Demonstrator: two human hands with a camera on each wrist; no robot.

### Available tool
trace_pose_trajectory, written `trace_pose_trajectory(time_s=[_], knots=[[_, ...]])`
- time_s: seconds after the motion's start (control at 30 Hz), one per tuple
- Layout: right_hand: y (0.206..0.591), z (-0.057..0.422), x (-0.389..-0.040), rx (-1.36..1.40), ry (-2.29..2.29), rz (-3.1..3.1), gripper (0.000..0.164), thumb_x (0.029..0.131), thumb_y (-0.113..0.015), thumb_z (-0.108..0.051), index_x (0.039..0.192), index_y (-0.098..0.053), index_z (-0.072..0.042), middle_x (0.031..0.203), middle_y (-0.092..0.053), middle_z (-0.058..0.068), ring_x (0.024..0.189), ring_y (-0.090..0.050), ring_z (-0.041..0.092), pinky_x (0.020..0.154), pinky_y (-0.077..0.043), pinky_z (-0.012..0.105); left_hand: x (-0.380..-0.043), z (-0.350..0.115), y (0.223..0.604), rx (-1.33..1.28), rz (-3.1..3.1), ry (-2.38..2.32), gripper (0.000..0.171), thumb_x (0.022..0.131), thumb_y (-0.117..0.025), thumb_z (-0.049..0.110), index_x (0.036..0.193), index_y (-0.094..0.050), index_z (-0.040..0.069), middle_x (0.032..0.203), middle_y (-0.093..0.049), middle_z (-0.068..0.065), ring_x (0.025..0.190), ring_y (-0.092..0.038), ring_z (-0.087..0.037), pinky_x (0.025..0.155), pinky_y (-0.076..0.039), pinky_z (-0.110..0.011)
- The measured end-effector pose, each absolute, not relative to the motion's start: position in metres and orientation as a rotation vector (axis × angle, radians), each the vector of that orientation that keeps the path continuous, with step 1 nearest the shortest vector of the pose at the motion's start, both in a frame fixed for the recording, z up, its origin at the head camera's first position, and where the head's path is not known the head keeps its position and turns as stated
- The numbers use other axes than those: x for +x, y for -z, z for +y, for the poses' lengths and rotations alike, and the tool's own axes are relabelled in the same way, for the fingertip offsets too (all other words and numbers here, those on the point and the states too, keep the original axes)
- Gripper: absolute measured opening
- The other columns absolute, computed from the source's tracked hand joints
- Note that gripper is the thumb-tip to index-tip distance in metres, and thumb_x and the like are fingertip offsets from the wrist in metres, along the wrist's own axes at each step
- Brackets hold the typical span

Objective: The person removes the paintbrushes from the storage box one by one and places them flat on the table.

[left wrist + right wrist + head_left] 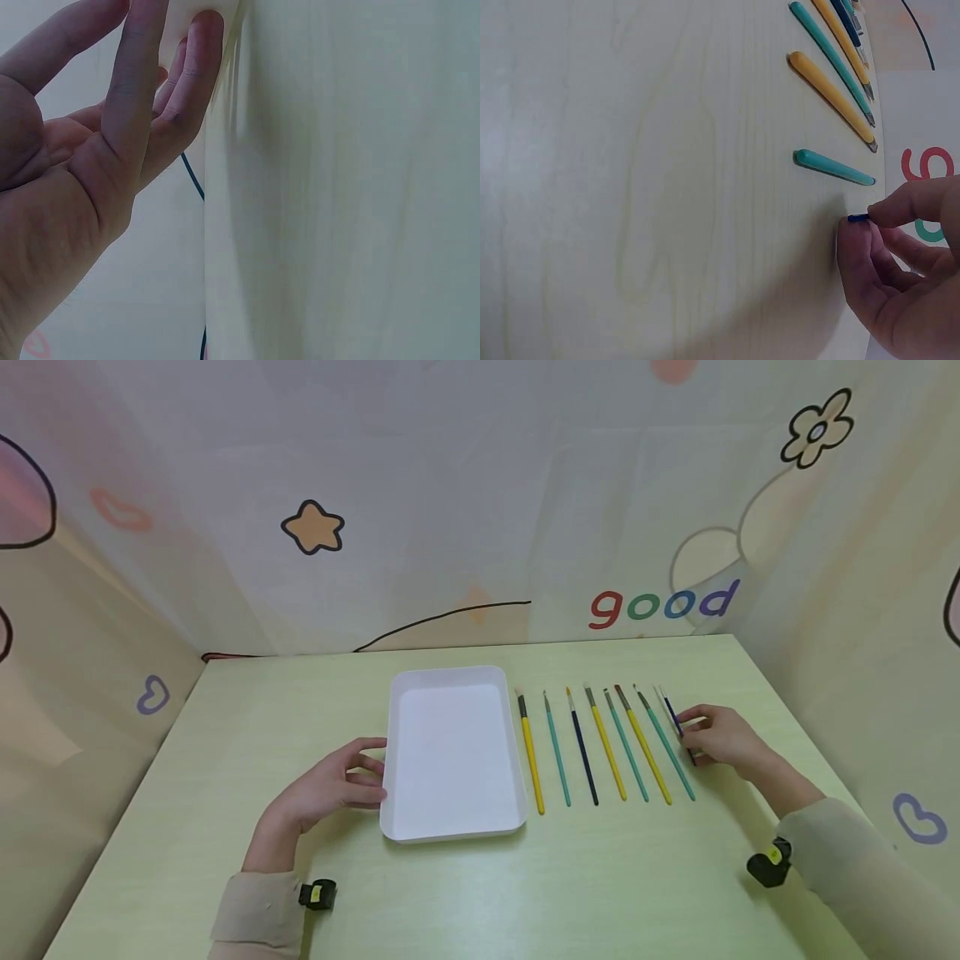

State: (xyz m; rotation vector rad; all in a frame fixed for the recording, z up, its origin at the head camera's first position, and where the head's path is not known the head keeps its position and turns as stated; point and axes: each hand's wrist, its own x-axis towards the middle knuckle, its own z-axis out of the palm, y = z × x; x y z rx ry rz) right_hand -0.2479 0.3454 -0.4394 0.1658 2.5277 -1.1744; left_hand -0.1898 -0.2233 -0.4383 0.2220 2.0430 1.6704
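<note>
A white rectangular tray (457,752) lies flat on the table, with nothing in it. At its left wall is my left hand (330,787), its fairly straight fingers touching the side; in the left wrist view those fingers (135,82) reach up to the white edge. Over to the right, my right hand (723,739) pinches a thin dark blue paintbrush (670,705) between thumb and fingers. Only the blue handle end (859,217) of it shows in the right wrist view. Beside that brush lies a teal paintbrush (665,742), apart from my fingers.
Several more paintbrushes stand in a row between tray and right hand, among them a yellow one (530,752), a teal one (557,752) and a dark blue one (582,747). A printed curtain (450,510) encloses the table (480,893) at the back and sides.
</note>
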Motion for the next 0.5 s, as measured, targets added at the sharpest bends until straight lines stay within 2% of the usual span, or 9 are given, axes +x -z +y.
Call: trace_pose_trajectory(time_s=[0.27,0.5], knots=[[0.4398,0.3432,-0.2441,0.06,1.006,2.699,0.042,0.09,-0.06,-0.003,0.128,-0.053,0.013,0.095,-0.059,0.017,0.066,-0.058,0.021,0.057,-0.055,0.032,-0.1899,-0.224,0.4384,0.224,2.048,-1.67,0.076,0.09,-0.073,-0.001,0.154,-0.033,-0.001,0.129,-0.052,-0.028,0.107,-0.064,-0.035,0.092,-0.058,-0.042],[0.4431,0.3418,-0.2435,0.044,0.923,2.778,0.038,0.088,-0.062,0.0,0.123,-0.055,0.013,0.094,-0.06,0.018,0.068,-0.056,0.021,0.056,-0.054,0.032,-0.1898,-0.2229,0.4377,0.216,2.053,-1.664,0.076,0.091,-0.072,-0.002,0.155,-0.032,-0.001,0.13,-0.052,-0.029,0.108,-0.064,-0.035,0.092,-0.058,-0.042]])
